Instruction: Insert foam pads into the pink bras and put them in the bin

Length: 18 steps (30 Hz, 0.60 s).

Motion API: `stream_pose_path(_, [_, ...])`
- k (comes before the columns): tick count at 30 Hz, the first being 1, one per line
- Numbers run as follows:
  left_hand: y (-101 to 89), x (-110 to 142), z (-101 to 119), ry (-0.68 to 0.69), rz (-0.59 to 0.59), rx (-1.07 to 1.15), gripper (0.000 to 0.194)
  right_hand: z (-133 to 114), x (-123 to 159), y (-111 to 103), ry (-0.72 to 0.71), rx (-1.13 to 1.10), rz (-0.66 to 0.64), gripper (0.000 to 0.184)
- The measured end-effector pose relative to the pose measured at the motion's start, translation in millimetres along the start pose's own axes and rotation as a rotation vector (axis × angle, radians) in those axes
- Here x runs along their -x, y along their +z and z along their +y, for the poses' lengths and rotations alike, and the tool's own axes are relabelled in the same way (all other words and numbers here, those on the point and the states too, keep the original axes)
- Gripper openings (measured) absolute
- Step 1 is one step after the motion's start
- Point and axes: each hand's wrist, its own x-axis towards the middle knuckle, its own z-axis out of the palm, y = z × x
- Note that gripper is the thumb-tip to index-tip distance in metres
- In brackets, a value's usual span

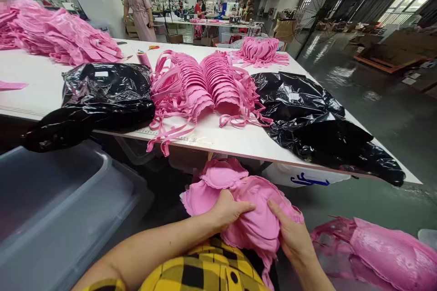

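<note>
Pink bras (pixel 256 204) are bunched in front of my body, below the table's front edge. My left hand (pixel 229 211) grips their near left side, thumb lying across a padded cup. On the right edge my right hand (pixel 292 232) holds the same bras, thumb on top and fingers hidden beneath. A strap hangs down below. Ahead on the white table (pixel 218 138), two nested rows of pink bras (pixel 196 86) stand with straps trailing over the edge. Black plastic bags (pixel 109 91) lie to their left, and another black bag (pixel 307 104) to their right.
A large clear plastic bin (pixel 112 177) stands at lower left. Bagged pink bras (pixel 392 254) sit at lower right. Pink piles (pixel 68 32) and a pink thread cone (pixel 144 60) are farther back. A person (pixel 139 4) stands behind the table, near a floor fan (pixel 316 9).
</note>
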Motion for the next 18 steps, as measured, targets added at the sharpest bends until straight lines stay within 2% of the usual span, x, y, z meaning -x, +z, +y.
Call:
stream_pose_path(2, [1.1,-2,0,0.045,-0.016,-0.005,0.042,6,-7,2,0.083,-0.077,0.089,0.029])
stream_pose_path(4, [1.9,-6,-2,0.078,0.013,0.013,0.034,9,-9,5,0.141,-0.149,0.097,0.029])
stream_pose_path(8, [-4.0,-12,-4,0.103,0.051,-0.068,0.024,7,-6,8,0.149,-0.086,-0.117,0.042])
stream_pose_path(10, [-12.8,-8,3,0.055,-0.020,-0.257,0.022,0,-7,3,0.147,-0.011,-0.195,0.044])
stream_pose_path(13, [-32.6,5,32,-0.018,-0.227,-0.648,0.021,-16,-15,-11,0.127,0.064,-0.149,0.040])
stream_pose_path(14, [-39.9,9,45,0.023,-0.249,-0.745,0.021,-22,-18,-16,0.112,0.086,-0.135,0.040])
stream_pose_path(17, [-59.3,8,79,0.371,-0.140,-0.958,0.022,-37,-23,-22,0.084,0.152,-0.144,0.043])
stream_pose_path(18, [-63.8,3,87,0.457,-0.155,-1.003,0.025,-41,-23,-19,0.077,0.171,-0.148,0.044])
